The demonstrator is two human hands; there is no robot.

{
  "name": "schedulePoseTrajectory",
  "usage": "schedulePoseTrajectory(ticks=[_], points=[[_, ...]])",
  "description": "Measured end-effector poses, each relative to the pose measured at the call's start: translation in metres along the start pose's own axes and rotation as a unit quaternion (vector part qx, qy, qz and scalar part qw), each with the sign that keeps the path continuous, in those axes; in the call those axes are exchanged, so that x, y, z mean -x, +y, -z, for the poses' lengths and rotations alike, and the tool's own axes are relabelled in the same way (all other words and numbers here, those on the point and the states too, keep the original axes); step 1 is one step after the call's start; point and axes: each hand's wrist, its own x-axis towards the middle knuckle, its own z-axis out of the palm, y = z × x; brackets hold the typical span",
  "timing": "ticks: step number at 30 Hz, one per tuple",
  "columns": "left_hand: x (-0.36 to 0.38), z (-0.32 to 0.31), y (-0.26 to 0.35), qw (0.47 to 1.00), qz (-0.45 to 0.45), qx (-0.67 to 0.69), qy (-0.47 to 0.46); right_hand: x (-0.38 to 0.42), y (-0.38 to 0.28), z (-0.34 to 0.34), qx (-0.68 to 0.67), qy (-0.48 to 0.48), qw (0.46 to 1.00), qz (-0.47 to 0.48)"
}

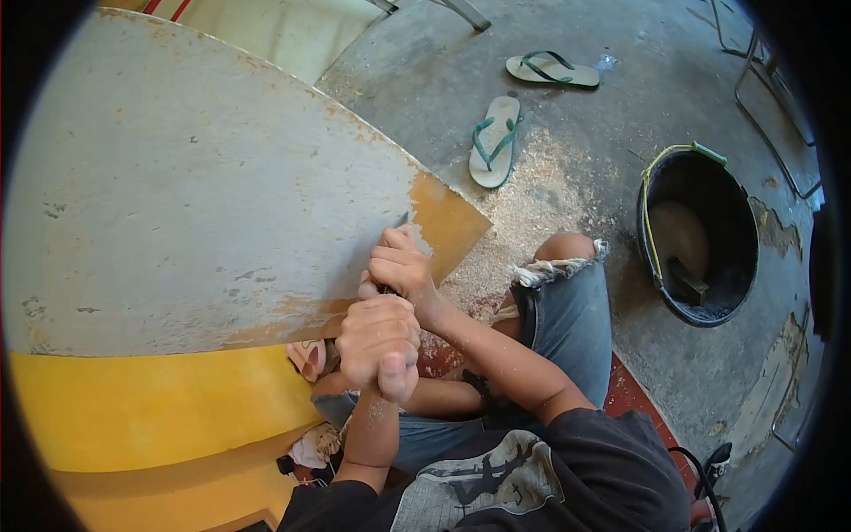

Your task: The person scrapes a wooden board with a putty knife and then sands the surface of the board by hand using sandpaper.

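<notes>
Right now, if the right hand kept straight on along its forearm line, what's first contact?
Most likely the board's grey face: the right hand points up and left across it. Depth is unclear from this one view; the knuckles may already touch it.

Two hands [381, 341] [403, 269]; one board [222, 195]; two flip-flops [494, 151] [563, 73]; one bucket [729, 208].

Two pale flip-flops with green straps lie on the grey concrete floor [399, 80] at the far side: one [503, 164] pointing toward the near side, the other [581, 76] lying crosswise beyond it, beside a clear plastic scrap [606, 62]. To the right stands a black bucket [743, 222] holding a dark block [687, 282]. Metal tubing [769, 144] rises beyond; a dark shoe [716, 463] sits near right.
</notes>
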Motion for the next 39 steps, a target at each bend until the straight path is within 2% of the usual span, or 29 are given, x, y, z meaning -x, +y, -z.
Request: schedulePoseTrajectory(ticks=[1,3,5,8,11,16,18,19,21,23,25,26,27,29,33,36,37,38,39], points=[[0.003,0.002,-0.003,1.000,0.005,-0.004,0.000,0.005,0.003,-0.002,-0.004,-0.001,1.000,-0.005],[0.010,0.010,-0.016,0.996,0.078,0.034,0.017,0.012,0.013,-0.004,0.021,0.020,0.998,-0.048],[0.016,0.014,-0.021,0.995,0.091,0.039,0.017,0.019,0.014,-0.005,0.037,0.017,0.997,-0.066],[-0.001,0.004,0.002,1.000,0.017,-0.002,-0.013,0.000,-0.002,-0.002,-0.017,0.011,1.000,-0.012],[0.009,0.012,-0.006,0.999,0.047,0.007,-0.022,0.008,0.006,-0.001,0.012,-0.002,1.000,-0.027],[0.007,0.013,0.002,0.999,0.031,-0.012,-0.028,0.008,-0.005,-0.007,-0.026,0.005,0.999,-0.026],[0.008,0.018,-0.014,0.995,0.102,0.015,-0.004,0.011,0.006,-0.006,0.027,0.001,0.997,-0.067],[0.007,0.017,-0.010,0.995,0.099,0.018,-0.004,0.010,0.005,-0.006,0.031,0.001,0.997,-0.065],[0.005,0.011,0.002,0.999,0.036,0.000,-0.023,0.006,-0.002,-0.006,-0.024,-0.002,1.000,-0.016],[0.014,0.011,-0.006,0.999,0.032,0.009,0.001,0.013,0.002,-0.005,-0.029,-0.007,0.999,-0.021],[0.019,0.018,-0.024,0.993,0.113,0.019,0.004,0.016,0.011,-0.007,0.030,0.005,0.996,-0.089],[0.027,0.021,-0.017,0.990,0.127,-0.055,-0.005,0.021,0.012,-0.005,0.009,0.011,0.998,-0.066],[0.020,0.014,-0.016,0.991,0.122,-0.045,-0.009,0.011,0.011,-0.001,0.019,0.016,0.998,-0.063],[0.007,0.003,0.003,0.999,0.036,-0.005,-0.010,0.006,-0.001,-0.004,-0.038,0.024,0.999,-0.009],[0.009,0.006,0.005,0.998,0.058,-0.021,-0.034,0.011,0.001,-0.004,-0.014,0.003,1.000,-0.022],[0.006,0.006,0.010,0.999,0.042,-0.008,-0.012,0.004,-0.007,-0.003,-0.035,0.012,0.999,-0.011],[0.008,0.008,0.015,0.999,0.051,0.003,0.000,0.005,-0.011,-0.004,-0.038,0.009,0.999,-0.013],[0.012,0.010,0.004,0.993,0.083,-0.077,0.010,0.017,0.004,-0.013,-0.034,0.025,0.998,-0.039],[0.035,0.029,-0.011,0.977,0.209,-0.042,-0.005,0.022,0.006,-0.014,-0.039,0.024,0.998,-0.036]])
